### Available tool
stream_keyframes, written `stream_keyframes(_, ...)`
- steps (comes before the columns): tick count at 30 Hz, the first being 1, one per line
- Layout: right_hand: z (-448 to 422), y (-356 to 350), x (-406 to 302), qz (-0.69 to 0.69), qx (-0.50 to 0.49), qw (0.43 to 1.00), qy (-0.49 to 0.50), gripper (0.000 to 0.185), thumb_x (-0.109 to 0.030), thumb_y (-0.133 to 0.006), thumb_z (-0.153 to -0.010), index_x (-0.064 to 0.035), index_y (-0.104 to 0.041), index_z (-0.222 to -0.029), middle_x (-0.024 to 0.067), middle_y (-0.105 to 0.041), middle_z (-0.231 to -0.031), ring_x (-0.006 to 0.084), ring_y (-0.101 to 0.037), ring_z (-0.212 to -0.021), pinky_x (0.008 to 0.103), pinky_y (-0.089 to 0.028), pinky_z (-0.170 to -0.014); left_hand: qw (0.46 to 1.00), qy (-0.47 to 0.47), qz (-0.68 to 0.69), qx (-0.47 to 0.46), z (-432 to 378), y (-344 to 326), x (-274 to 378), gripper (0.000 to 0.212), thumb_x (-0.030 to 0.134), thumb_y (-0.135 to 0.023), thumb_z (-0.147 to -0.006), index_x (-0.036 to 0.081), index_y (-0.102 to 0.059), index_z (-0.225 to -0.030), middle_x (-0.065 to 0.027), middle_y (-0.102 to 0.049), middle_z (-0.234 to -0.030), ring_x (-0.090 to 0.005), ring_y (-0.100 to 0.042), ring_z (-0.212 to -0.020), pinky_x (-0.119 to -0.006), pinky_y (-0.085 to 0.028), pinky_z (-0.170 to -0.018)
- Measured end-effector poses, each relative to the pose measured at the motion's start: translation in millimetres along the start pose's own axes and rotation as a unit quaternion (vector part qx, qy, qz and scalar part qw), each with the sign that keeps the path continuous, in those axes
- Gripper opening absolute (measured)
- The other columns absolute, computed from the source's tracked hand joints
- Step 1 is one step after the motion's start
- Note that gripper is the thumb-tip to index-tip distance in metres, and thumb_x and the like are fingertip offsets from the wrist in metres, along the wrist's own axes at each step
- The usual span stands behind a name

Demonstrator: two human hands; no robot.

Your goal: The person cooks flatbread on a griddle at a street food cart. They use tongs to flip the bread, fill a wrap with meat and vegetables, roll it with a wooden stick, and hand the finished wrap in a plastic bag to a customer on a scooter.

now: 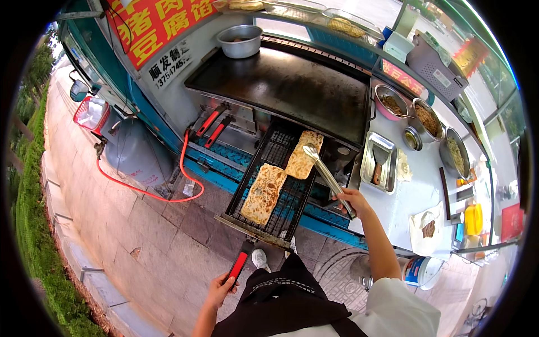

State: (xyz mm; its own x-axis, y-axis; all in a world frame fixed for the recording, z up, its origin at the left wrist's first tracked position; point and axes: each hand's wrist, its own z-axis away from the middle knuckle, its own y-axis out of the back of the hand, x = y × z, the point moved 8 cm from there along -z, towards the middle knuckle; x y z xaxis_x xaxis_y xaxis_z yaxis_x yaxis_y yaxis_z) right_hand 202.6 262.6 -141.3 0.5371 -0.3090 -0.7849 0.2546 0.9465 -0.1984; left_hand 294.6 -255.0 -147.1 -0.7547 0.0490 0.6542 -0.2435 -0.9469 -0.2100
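Observation:
My left hand [222, 287] is closed around the red and black handle [239, 263] of a pulled-out wire grill rack [276, 145]. Two browned rectangular flatbreads lie on the rack: one nearer flatbread [264, 193] at its front left, and one farther flatbread [305, 155] at its back right, their corners close together. In my right hand [353, 203] is a pair of metal tongs [330, 177]; their tips rest on or just over the farther flatbread. A flat black griddle [286, 84] extends above and behind the rack.
An aluminium pot [240, 41] sits on the griddle's back left corner. On the counter to the right are a steel tray [391, 166] holding a spatula, and several bowls of fillings [427, 120]. A gas cylinder [139, 151] with a red hose [145, 193] stands on the left pavement.

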Motion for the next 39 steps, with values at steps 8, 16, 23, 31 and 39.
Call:
stream_keyframes(8, 13.7, 13.0, -19.5, 0.073, 0.016, 0.997, -0.021, 0.027, -0.015, -0.059, -0.089, -0.0018, -0.06, -0.112, 0.0057, -0.064, -0.085, 0.0111, -0.056, -0.058, 0.024, -0.045, -0.045, 1.0, -0.007, -0.016, -0.006, 0.0, 0.1, 1.3, 0.024, 0.022, -0.055, -0.094, 0.002, -0.059, -0.108, -0.0028, -0.061, -0.081, -0.008, -0.054, -0.061, -0.021, -0.043, -0.054)
stream_keyframes(16, 115.6, -35.4, -132.5, 0.579, -0.014, 0.81, 0.092, 0.057, -0.021, -0.075, -0.075, -0.0024, -0.055, -0.125, 0.0082, -0.064, -0.079, 0.0169, -0.059, -0.06, 0.0305, -0.047, -0.057, 0.999, -0.033, -0.002, -0.011, -3.9, 0.0, -2.1, 0.028, 0.023, -0.056, -0.094, 0.003, -0.06, -0.112, -0.0007, -0.062, -0.078, -0.0056, -0.054, -0.06, -0.021, -0.042, -0.055)
stream_keyframes(23, 72.2, -221.1, -170.7, 0.897, -0.144, 0.314, 0.275, 0.064, -0.015, -0.07, -0.072, -0.0067, -0.046, -0.131, 0.0102, -0.059, -0.096, 0.0262, -0.063, -0.081, 0.0364, -0.05, -0.066, 0.999, -0.044, 0.002, -0.002, -2.2, -0.4, 1.4, 0.036, 0.02, -0.055, -0.094, 0.002, -0.055, -0.125, -0.0019, -0.061, -0.078, -0.0057, -0.054, -0.06, -0.021, -0.044, -0.055)
stream_keyframes(31, 31.0, -338.3, -147.4, 0.882, -0.241, 0.08, 0.397, 0.032, -0.012, -0.057, -0.082, -0.0032, -0.06, -0.113, 0.0072, -0.059, -0.084, 0.0208, -0.063, -0.069, 0.0335, -0.047, -0.057, 0.998, -0.069, 0.009, 0.012, -0.7, 1.1, 2.8, 0.034, 0.017, -0.057, -0.093, 0.001, -0.056, -0.123, -0.0025, -0.061, -0.076, -0.0061, -0.053, -0.058, -0.022, -0.046, -0.055)
stream_keyframes(39, -11.7, -372.1, -147.2, 0.87, -0.267, 0.03, 0.413, 0.01, -0.019, -0.066, -0.073, -0.0132, -0.067, -0.081, 0.0016, -0.062, -0.079, 0.0185, -0.065, -0.075, 0.0326, -0.048, -0.058, 0.997, -0.079, -0.002, 0.014, -4.7, 2.3, -1.7, 0.032, 0.016, -0.057, -0.092, 0.001, -0.058, -0.12, -0.0026, -0.062, -0.074, -0.0063, -0.054, -0.057, -0.022, -0.046, -0.053)
